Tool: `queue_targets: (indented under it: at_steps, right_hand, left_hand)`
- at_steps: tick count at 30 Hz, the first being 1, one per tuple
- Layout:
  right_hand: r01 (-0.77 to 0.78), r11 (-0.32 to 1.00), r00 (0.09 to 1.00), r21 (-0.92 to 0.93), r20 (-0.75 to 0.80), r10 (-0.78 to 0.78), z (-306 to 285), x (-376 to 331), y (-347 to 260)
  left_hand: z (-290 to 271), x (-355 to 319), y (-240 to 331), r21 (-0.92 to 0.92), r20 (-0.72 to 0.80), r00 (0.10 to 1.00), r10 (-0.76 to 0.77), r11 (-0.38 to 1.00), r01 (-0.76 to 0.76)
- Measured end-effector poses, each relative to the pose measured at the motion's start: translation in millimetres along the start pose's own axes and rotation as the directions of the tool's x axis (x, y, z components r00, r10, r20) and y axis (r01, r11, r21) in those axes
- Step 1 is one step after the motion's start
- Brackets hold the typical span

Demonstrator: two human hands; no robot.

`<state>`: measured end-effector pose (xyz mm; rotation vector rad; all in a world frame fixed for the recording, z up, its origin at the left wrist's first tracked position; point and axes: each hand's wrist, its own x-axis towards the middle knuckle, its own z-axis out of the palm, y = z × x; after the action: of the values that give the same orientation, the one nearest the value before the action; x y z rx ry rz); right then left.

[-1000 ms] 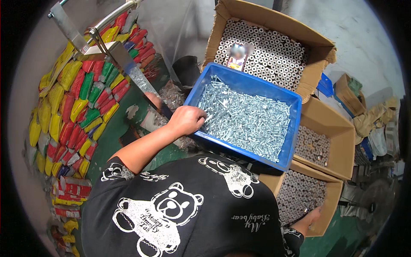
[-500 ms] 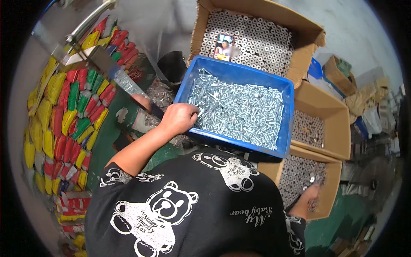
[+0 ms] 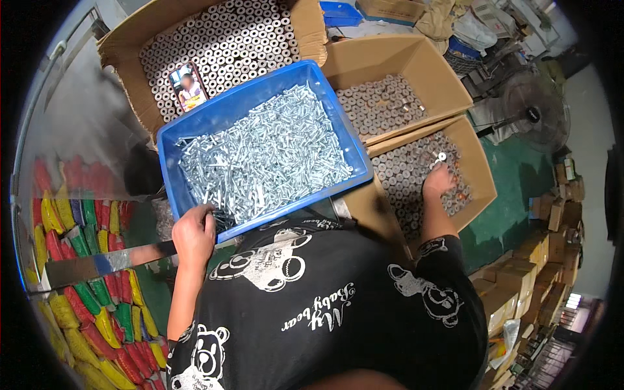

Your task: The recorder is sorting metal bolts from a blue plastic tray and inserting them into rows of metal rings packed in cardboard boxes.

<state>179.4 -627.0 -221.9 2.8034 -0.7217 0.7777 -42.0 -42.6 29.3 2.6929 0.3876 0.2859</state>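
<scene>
A blue plastic bin (image 3: pixel 266 219) full of small silvery metal pins (image 3: pixel 263 153) stands before me. My left hand (image 3: pixel 194 234) is at its near left corner, fingers curled over the rim beside the pins; what they hold, if anything, is hidden. My right hand (image 3: pixel 439 182) reaches into the nearer right cardboard box (image 3: pixel 478 185), above rows of grey round pieces with centre holes (image 3: pixel 400 172). A brighter round piece (image 3: pixel 442 156) shows at its fingertips, which look closed on it.
Behind the bin, a large cardboard box (image 3: pixel 312 29) holds similar round pieces and a phone (image 3: pixel 188 86). Another cardboard box (image 3: pixel 416 62) adjoins on the right. A fan (image 3: pixel 530 114) stands farther right. Red, yellow and green packets (image 3: pixel 97 279) fill the left, behind a metal bar (image 3: pixel 107 263).
My view has swung to the right, so the bin and boxes appear farther left and rotated. My left hand stays at the bin's corner and my right hand stays in the nearer right box.
</scene>
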Motion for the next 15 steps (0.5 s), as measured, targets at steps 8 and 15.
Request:
queue_targets:
  at_steps: [8, 15]
  right_hand:
    - [-0.518, -0.137, 0.794, 0.844, 0.534, 0.29, -61, 105, -43]
    - [0.224, 0.643, 0.894, 0.732, 0.108, -0.435, -36, 241, -195]
  left_hand:
    - [-4, -2, 1, -0.016, 0.001, 1.0, -0.003, 1.0, 0.003]
    - [-4, -2, -3, 0.014, 0.015, 0.998, -0.062, 0.998, 0.061]
